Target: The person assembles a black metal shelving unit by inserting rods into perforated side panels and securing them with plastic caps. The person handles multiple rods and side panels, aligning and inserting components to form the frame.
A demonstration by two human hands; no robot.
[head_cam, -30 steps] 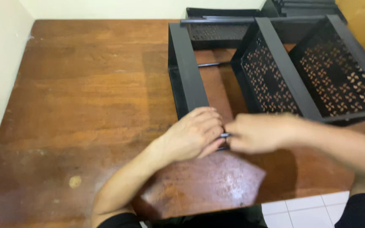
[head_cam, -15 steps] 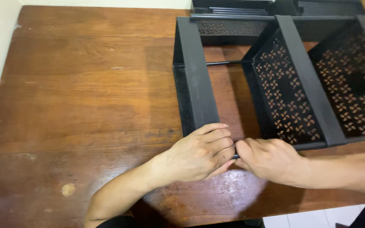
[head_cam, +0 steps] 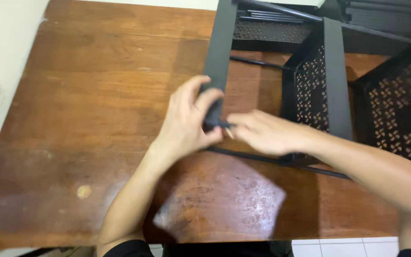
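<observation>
We note a black perforated metal rack (head_cam: 331,90) on worn wood table (head_cam: 96,95). Left hand (head_cam: 186,121) grips its flat post (head_cam: 217,62); right hand (head_cam: 262,132) pinches a thin rod (head_cam: 224,125).

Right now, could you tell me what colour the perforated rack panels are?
Black perforated panels, floral cutouts; head view.

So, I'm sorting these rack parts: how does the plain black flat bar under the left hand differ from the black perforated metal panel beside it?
The plain black flat bar has a solid, unpatterned face; the black perforated metal panel is punched with small floral cut-outs. The bar is narrow and long; the panel is broader. The left hand grips the bar's near end, while neither hand touches the panel. Both are matt black parts of one frame on the brown wooden table.
</observation>
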